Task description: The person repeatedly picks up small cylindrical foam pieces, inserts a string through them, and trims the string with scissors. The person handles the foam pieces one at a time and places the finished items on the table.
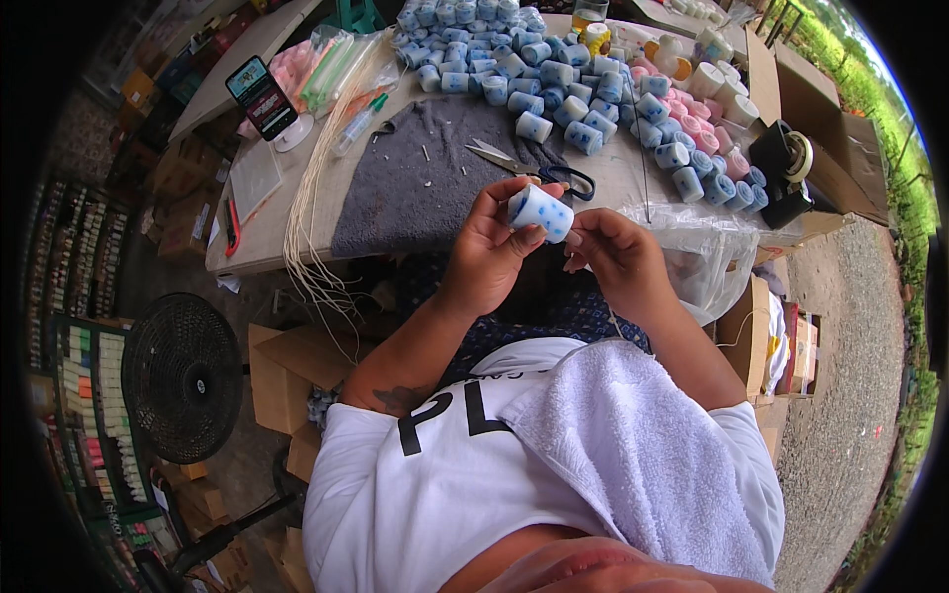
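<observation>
Centre of frame: small white cylindrical candle with blue dots (540, 211), lying tilted, raised above the near edge of the pale wooden worktop (633, 168). Left hand (494, 247) wrapped around the candle's left end, grip pinching it between thumb and fingers. Right hand (618, 259) just beside the candle's right end, fingertips drawn together in a pinch near that end; whether pinching a thread or the candle itself, cannot tell.

Directly above the hands: steel scissors with black handles (539, 170), lying partly on a dark grey cloth mat (425, 183) spread over the worktop. Upper centre: heap of matching blue-dotted white candles (514, 59), trailing rightward into a row of pink candles (692, 109) and plain white ones (717, 79). Left of the mat: bundle of pale wick strings (311, 217) hanging over the worktop edge. Upper left: phone on a white round stand (265, 99). Right edge of the worktop: black tape dispenser (786, 163); below it, clear plastic bag (707, 247).

Lower left: black floor fan (183, 376) beside brown cardboard boxes (282, 371). Lower centre: white towel (633, 445) draped over the white shirt.
</observation>
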A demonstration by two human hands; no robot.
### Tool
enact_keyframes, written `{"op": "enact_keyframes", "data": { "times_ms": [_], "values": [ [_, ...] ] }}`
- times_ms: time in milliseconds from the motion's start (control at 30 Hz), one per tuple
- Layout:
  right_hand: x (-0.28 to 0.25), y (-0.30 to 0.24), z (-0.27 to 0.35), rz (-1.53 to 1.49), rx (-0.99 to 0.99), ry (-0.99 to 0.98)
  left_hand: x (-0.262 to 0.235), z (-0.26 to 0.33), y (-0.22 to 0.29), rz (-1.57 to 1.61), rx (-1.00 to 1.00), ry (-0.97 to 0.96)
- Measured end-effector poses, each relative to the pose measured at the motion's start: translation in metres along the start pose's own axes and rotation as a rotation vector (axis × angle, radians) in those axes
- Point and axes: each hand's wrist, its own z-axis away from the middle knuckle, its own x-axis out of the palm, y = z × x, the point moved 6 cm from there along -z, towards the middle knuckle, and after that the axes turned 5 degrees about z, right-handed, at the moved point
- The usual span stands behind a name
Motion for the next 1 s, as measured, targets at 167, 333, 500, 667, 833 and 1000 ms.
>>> {"op": "enact_keyframes", "data": {
  "times_ms": [167, 333, 500, 667, 833, 1000],
  "values": [
    [-0.003, 0.001, -0.001, 0.001, -0.032, 0.037, -0.004, -0.001, 0.000, 0.002, -0.011, 0.007],
    [-0.005, 0.000, 0.003, 0.052, -0.011, 0.052, -0.006, -0.002, 0.002, 0.133, -0.024, 0.046],
    [-0.006, -0.017, 0.003, 0.299, -0.255, 0.133, -0.008, -0.001, 0.000, 0.180, -0.059, 0.050],
    [-0.005, -0.028, 0.005, 0.418, -0.373, 0.140, -0.008, 0.000, -0.002, 0.158, -0.082, 0.050],
    [-0.007, -0.027, 0.005, 0.451, -0.371, 0.116, -0.007, 0.000, -0.003, 0.157, -0.089, 0.037],
    [-0.007, -0.026, 0.005, 0.456, -0.335, 0.094, -0.006, -0.001, -0.003, 0.116, -0.085, 0.035]
  ]
}}
